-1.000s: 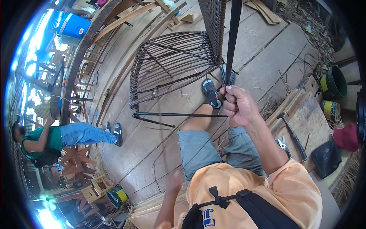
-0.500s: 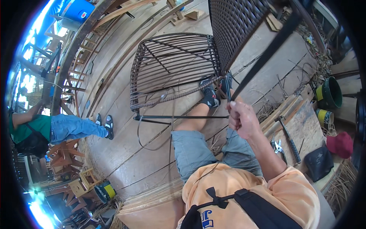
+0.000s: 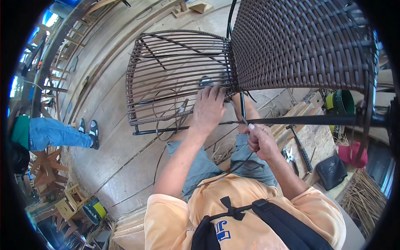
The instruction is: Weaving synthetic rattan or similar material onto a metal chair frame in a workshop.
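Note:
A chair frame stands before me, with thin brown strands laid across its seat (image 3: 179, 74) and a densely woven brown backrest (image 3: 300, 46). My left hand (image 3: 209, 106) reaches over the seat's near edge beside the back corner. Its fingers are stretched out over the strands, and what lies under the palm is hidden. Just below the black metal bar of the frame (image 3: 300, 120), my right hand (image 3: 262, 141) is closed, thumb on top, around a thin brown weaving strip (image 3: 245, 121). A length of strip trails from that hand across my lap.
On a board at the right lie a hammer (image 3: 301, 149), pliers (image 3: 291, 160), a black pouch (image 3: 331, 172) and a red cap (image 3: 353, 154). A green bucket (image 3: 345, 102) stands behind them. At the left a person in jeans (image 3: 60, 133) stands near wooden frames.
My left hand has come into view and onto the seat edge. The chair has shifted and turned, so more of the backrest shows. My right hand has shifted slightly down.

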Motion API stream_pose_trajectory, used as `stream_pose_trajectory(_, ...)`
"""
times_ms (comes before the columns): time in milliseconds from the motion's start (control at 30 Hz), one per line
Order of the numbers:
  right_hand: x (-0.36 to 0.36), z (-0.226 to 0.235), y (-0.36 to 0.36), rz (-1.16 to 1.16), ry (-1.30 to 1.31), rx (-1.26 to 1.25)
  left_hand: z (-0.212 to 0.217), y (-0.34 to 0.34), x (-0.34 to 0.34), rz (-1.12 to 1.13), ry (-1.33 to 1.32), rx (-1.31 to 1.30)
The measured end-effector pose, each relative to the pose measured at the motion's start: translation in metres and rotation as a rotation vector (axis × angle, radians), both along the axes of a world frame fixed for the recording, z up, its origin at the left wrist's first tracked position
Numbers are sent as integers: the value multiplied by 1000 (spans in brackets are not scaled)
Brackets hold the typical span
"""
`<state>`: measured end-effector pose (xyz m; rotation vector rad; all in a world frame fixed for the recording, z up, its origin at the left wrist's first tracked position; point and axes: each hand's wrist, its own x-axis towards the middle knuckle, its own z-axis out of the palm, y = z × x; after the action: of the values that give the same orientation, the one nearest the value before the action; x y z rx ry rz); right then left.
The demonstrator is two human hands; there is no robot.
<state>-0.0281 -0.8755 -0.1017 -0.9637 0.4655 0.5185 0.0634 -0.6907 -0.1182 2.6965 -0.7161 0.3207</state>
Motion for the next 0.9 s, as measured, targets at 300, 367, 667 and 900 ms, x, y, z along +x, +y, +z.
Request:
stream_pose_trajectory(300, -2, -2, -2, 45, 48, -11, -7, -6, 24, -50, 29, 25)
stream_pose_trajectory(367, -3, 1, -2, 64, 57, 2, -5, -2, 21, -84, 67, 27)
stream_pose_trajectory(667, -6, 3, 3, 0, 73, 45, -10, 10, -56, 175, -5, -247)
stream_pose_trajectory(900, -3, 13, 5, -31, 15, 98, -44, 62, -133, 617, 169, -268)
